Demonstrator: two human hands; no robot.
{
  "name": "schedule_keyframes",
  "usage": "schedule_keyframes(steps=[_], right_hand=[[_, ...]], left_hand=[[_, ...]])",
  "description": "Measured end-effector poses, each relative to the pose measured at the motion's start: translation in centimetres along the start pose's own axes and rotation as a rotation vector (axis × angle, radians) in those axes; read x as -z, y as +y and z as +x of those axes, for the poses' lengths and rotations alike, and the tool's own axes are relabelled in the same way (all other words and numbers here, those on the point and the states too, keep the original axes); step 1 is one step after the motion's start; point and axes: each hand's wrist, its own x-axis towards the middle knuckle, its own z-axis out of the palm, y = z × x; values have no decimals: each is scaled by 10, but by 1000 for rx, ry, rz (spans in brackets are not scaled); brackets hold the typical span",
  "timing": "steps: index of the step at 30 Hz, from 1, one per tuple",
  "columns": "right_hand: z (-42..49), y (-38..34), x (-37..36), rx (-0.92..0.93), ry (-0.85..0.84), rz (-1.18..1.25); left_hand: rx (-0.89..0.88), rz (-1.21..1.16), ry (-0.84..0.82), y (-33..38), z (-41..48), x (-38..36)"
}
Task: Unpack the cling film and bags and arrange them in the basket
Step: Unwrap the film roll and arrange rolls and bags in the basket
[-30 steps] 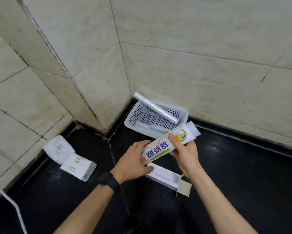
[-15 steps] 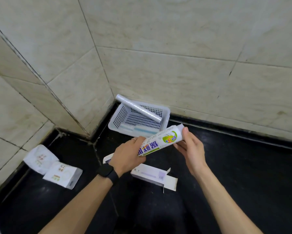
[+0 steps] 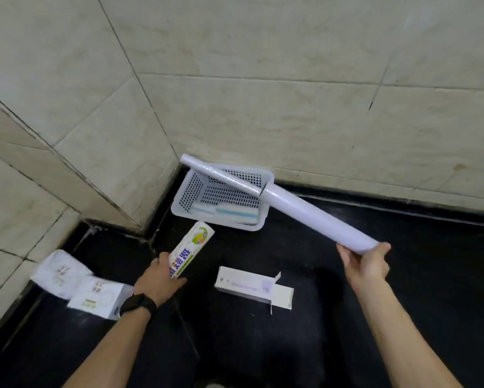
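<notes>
My right hand (image 3: 365,266) grips the near end of a long white cling film roll (image 3: 316,218), held in the air with its far end over the basket's right rim. My left hand (image 3: 159,278) holds the printed cling film box (image 3: 190,249), tilted up towards the basket. The white perforated basket (image 3: 191,191) sits in the wall corner. A thinner roll (image 3: 221,175) leans across its top. Flat white and blue packs (image 3: 229,212) lie at its front inside.
An opened white carton (image 3: 249,284) with its flap out lies on the black counter (image 3: 347,331) between my arms. Two white bag packs (image 3: 78,284) lie at the left by the tiled wall (image 3: 263,79). The walls meet in a corner behind the basket.
My right hand has drawn the long roll out of the printed box and swung it out to the right. My left hand has lowered the box. The view has tilted down.
</notes>
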Motion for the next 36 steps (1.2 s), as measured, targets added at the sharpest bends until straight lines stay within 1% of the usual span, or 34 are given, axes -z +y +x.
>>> schedule_keyframes(steps=[2,4,6,7,8,9,11,12,13,15,17,19,21,22,24,26,28,30,31,33,36], right_hand=[[0,8,2,-43,17,11],[-3,17,-1,-60,-7,-11],[-9,27,-6,-61,-56,-45],[-12,33,-9,-62,-82,-66],[-14,39,-12,-64,-105,-88],[-17,45,-15,-72,-127,-110],[-21,58,-23,-94,-170,-148],[-23,66,-28,-105,-188,-165],[-26,73,-33,-115,-204,-182],[-32,88,-47,-136,-224,-212],[-36,101,-63,-158,-246,-226],[-36,110,-80,-172,-307,-237],[-32,115,-99,-151,-413,-354],[-28,119,-108,-106,-462,-460],[-22,126,-126,57,-518,-721],[-13,136,-140,231,-499,-1019],[1,146,-149,356,-458,-1261],[13,158,-154,486,-508,-1372],[16,165,-155,520,-542,-1408],[24,181,-153,559,-582,-1466],[28,195,-142,611,-573,-1510]], left_hand=[[38,95,-18,1,2,-10],[61,148,-64,2,5,-16],[75,68,-166,6,11,-19],[70,-26,-208,9,15,-18],[58,-170,-232,14,18,-15],[49,-380,-242,20,21,-9],[51,-871,-224,36,22,10],[51,-1054,-221,43,23,23],[34,-1179,-240,50,24,36],[-25,-1311,-265,62,28,57],[-68,-1359,-167,70,37,71],[-63,-1426,-49,71,54,83],[-27,-1521,-5,66,76,96],[-4,-1565,10,61,90,104],[19,-1594,36,52,121,119],[-3,-1565,38,45,153,130],[-22,-1540,41,37,183,136],[-28,-1511,40,31,210,137],[-24,-1489,32,30,222,134],[-16,-1436,16,32,242,126],[0,-1375,-15,38,263,109]])
